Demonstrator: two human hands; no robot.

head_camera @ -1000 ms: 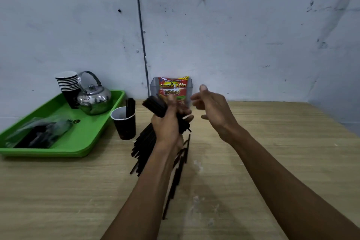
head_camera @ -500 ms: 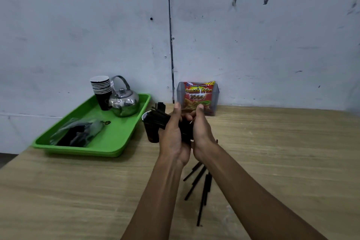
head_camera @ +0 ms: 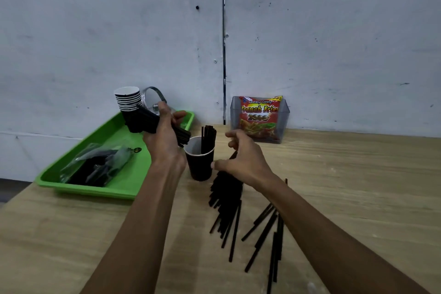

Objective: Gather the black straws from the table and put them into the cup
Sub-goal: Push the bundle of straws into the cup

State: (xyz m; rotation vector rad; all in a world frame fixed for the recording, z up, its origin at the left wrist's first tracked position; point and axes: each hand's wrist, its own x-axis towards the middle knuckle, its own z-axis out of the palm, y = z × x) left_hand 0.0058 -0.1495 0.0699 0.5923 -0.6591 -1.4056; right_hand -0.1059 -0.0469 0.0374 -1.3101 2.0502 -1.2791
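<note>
The hands have parted since a moment ago: the left hand (head_camera: 164,141) now grips a bundle of straws (head_camera: 145,120) over the green tray (head_camera: 124,186), while the right hand (head_camera: 243,157) curls around a second bunch (head_camera: 226,194) just beside the cup (head_camera: 200,162), which already holds a few. Loose straws (head_camera: 267,229) lie on the wooden surface (head_camera: 358,186), which stretches bare to the right, against a grey wall.

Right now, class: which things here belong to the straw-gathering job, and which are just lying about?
Part of the job:
- bundle of straws gripped in the left hand
- right hand, on the straws on the table
- black cup, some straws already inside

Just lying about:
- green tray
- stacked cups
- kettle
- French Fries packet
</note>
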